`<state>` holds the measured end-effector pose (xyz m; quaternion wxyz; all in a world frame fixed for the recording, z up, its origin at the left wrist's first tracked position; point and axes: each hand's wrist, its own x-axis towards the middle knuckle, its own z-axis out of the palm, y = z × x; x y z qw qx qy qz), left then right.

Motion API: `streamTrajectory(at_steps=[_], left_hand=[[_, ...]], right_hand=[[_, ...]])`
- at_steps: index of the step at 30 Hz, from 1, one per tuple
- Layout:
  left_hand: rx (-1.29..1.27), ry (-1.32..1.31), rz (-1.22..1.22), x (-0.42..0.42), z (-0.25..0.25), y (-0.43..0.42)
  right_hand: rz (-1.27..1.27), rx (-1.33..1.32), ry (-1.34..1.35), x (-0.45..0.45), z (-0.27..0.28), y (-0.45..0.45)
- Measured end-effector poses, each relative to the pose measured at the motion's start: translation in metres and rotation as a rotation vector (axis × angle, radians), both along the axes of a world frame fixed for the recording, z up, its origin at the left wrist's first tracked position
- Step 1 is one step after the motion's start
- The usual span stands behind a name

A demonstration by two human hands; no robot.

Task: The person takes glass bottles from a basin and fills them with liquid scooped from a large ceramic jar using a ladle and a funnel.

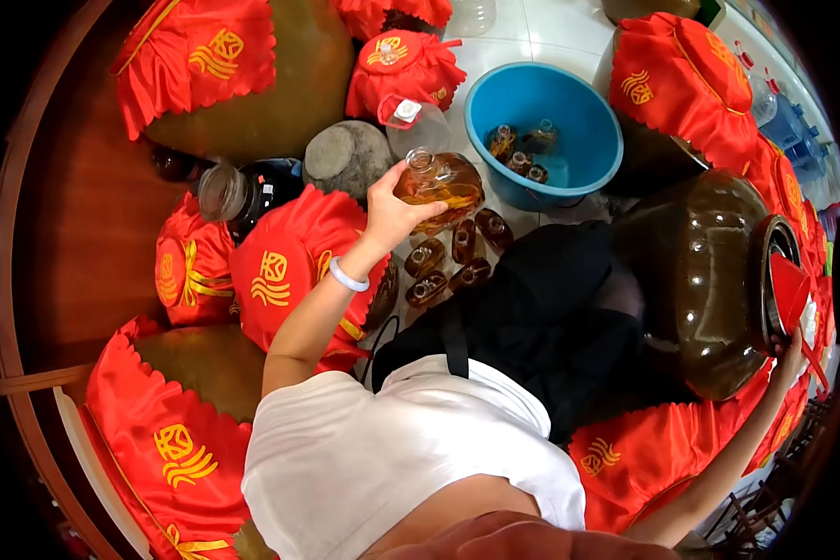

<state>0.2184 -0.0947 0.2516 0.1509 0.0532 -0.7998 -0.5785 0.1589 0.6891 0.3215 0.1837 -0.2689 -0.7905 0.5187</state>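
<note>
My left hand (397, 207), with a pale bangle at the wrist, is closed around a clear glass bottle (453, 187) of amber liquid with root-like pieces inside. The bottle is uncapped and tilted slightly. On the floor below stand several small filled bottles (426, 255). At the far right, my right hand (791, 357) is at the mouth of a large brown glazed jar (709, 280). Its fingers grip a red funnel-shaped plastic piece (790, 291) at the opening; its far end is hidden.
A blue basin (543, 84) holds several bottles. Near the left hand are a clear plastic jug (418, 126), a grey stone-like block (347, 157) and an open clear jar (222, 191). Large jars under red cloth covers (285, 271) crowd both sides.
</note>
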Motion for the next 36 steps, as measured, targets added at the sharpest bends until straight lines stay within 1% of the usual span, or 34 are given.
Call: streamTrajectory(at_steps=[2,3,4,6,7,10,14,17,20,21,22,24,25,28,30,32,36], left_hand=[[0.021,-0.024,0.045,0.006,-0.020,-0.007],[0.037,-0.037,0.081,0.008,-0.033,-0.010],[0.076,-0.062,0.094,0.010,-0.045,-0.012],[0.036,-0.106,0.111,0.012,-0.060,-0.014],[0.043,-0.105,0.098,0.013,-0.064,-0.013],[-0.001,-0.193,0.153,0.019,-0.080,-0.009],[0.020,-0.253,0.191,0.020,-0.102,-0.007],[0.115,-0.228,0.139,0.015,-0.104,-0.008],[0.146,-0.234,0.126,0.000,-0.083,-0.006],[0.131,-0.214,0.118,-0.006,-0.078,-0.007],[0.135,-0.206,0.102,-0.013,-0.071,-0.008],[0.115,-0.165,0.076,-0.028,-0.058,-0.009],[0.090,-0.156,0.068,-0.035,-0.051,-0.009],[0.104,-0.110,0.052,-0.057,-0.030,-0.004],[0.118,-0.051,0.016,-0.074,-0.020,0.001],[0.103,-0.034,-0.031,-0.094,-0.014,0.008],[0.181,-0.035,-0.114,-0.145,-0.015,0.033]], right_hand=[[-0.053,-0.024,0.004,0.001,0.004,0.002],[-0.037,-0.067,0.010,0.003,0.006,-0.001],[-0.041,-0.039,-0.011,0.005,0.008,-0.002],[0.003,-0.045,0.011,0.006,0.004,0.006],[0.033,-0.039,0.026,0.009,0.006,0.000],[-0.017,-0.021,0.038,0.014,0.014,-0.015],[-0.030,-0.005,-0.030,0.018,0.019,-0.016],[-0.079,0.020,-0.030,0.021,0.017,-0.006],[-0.061,0.006,-0.012,0.026,0.020,-0.006],[-0.096,0.011,-0.006,0.027,0.023,-0.016],[-0.095,0.011,-0.015,0.028,0.022,-0.007],[-0.179,0.018,-0.124,0.032,0.020,0.014],[-0.166,0.023,-0.069,0.033,0.022,0.006],[-0.107,0.027,-0.070,0.037,0.027,-0.004],[-0.115,0.041,-0.061,0.036,0.030,-0.015],[-0.115,0.010,-0.038,0.041,0.028,-0.007],[-0.180,0.004,-0.007,0.049,0.024,-0.005]])
